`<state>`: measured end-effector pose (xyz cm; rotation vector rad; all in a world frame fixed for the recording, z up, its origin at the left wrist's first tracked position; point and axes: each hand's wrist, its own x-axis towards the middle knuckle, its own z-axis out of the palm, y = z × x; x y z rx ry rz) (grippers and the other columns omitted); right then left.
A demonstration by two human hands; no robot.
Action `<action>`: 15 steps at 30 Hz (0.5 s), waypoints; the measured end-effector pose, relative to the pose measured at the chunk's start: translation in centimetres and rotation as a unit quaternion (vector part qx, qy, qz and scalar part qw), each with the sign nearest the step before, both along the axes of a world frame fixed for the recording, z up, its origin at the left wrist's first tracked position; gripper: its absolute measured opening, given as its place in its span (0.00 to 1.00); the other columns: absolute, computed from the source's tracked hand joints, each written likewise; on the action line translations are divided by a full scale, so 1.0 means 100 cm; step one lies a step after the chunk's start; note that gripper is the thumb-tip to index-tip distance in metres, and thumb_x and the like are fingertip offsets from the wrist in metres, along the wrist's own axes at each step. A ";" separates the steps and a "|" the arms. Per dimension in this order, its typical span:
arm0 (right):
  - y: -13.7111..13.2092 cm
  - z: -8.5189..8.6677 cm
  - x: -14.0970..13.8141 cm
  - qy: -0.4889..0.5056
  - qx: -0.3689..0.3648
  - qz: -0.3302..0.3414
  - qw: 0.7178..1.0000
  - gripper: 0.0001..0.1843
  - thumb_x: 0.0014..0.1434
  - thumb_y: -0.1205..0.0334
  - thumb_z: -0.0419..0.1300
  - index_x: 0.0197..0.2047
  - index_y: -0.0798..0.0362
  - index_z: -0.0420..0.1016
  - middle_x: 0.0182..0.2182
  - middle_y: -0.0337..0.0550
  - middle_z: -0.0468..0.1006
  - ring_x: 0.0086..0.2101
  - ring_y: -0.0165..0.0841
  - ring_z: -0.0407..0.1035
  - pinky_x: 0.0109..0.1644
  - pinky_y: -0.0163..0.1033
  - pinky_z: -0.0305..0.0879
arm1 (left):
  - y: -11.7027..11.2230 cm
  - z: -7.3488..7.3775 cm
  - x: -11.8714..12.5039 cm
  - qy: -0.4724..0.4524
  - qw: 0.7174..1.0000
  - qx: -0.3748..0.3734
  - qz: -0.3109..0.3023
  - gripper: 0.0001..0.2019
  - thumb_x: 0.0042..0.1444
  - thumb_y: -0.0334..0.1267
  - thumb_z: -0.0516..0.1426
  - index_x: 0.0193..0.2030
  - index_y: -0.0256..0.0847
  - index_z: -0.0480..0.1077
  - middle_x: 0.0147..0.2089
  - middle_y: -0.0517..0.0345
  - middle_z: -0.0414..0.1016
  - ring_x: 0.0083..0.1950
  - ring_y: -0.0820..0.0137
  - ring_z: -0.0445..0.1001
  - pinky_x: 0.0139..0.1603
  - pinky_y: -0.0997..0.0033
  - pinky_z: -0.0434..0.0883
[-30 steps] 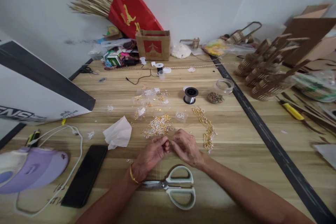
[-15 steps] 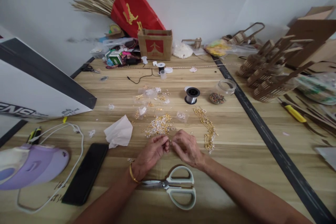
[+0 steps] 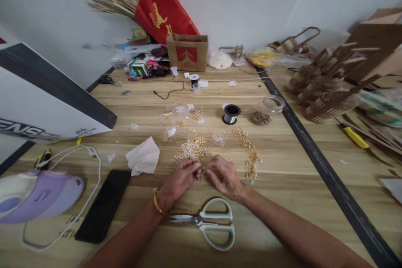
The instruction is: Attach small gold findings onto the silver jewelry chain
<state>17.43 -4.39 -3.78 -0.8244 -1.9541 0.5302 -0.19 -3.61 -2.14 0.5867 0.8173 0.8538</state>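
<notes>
Fingertips of my left hand [image 3: 184, 176] and my right hand [image 3: 224, 176] face each other just in front of a pile of small gold and silver beads [image 3: 191, 148]. My right hand pinches a tiny silvery piece [image 3: 204, 170], too small to name. The left thumb and fingers are pressed together, and what they hold is too fine to make out. Faint clear thread seems to hang below the left hand. Scissors [image 3: 204, 222] with pale handles lie between my forearms. Right of my right hand is a bunch of gold chains [image 3: 251, 157].
A wire spool [image 3: 231, 114] and a jar of beads [image 3: 266, 110] stand beyond the pile. On the left lie a tissue [image 3: 143, 156], a black phone [image 3: 103, 206] and a white cable [image 3: 100, 167]. Small woven baskets [image 3: 323, 88] and a yellow-handled cutter [image 3: 354, 136] are at right.
My hands have drawn slightly apart, the left moving a little left. A tiny silvery piece now shows at the right fingertips. The view has shifted slightly.
</notes>
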 end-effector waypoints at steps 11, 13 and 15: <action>0.000 0.001 -0.001 0.000 0.003 -0.008 1.000 0.03 0.63 0.68 0.53 0.38 0.52 0.66 0.29 0.42 0.70 0.31 0.32 0.65 0.33 0.37 0.64 | -0.001 -0.003 0.000 -0.002 1.000 0.008 -0.011 0.12 0.45 0.38 0.68 0.27 0.33 0.71 0.23 0.60 0.71 0.25 0.77 0.67 0.29 0.75 0.62; 0.000 0.001 0.000 0.004 0.004 -0.006 1.000 0.03 0.63 0.69 0.53 0.38 0.52 0.66 0.30 0.42 0.70 0.31 0.32 0.65 0.33 0.37 0.64 | -0.001 -0.004 0.000 0.000 1.000 0.010 -0.014 0.11 0.45 0.38 0.67 0.27 0.33 0.71 0.23 0.60 0.71 0.25 0.77 0.67 0.30 0.75 0.62; 0.000 0.000 0.000 0.012 0.007 -0.004 1.000 0.04 0.62 0.70 0.53 0.39 0.52 0.66 0.30 0.42 0.70 0.32 0.32 0.66 0.34 0.37 0.64 | -0.001 -0.004 0.000 -0.001 1.000 0.010 -0.013 0.12 0.45 0.38 0.68 0.27 0.33 0.71 0.23 0.60 0.70 0.25 0.77 0.67 0.30 0.75 0.62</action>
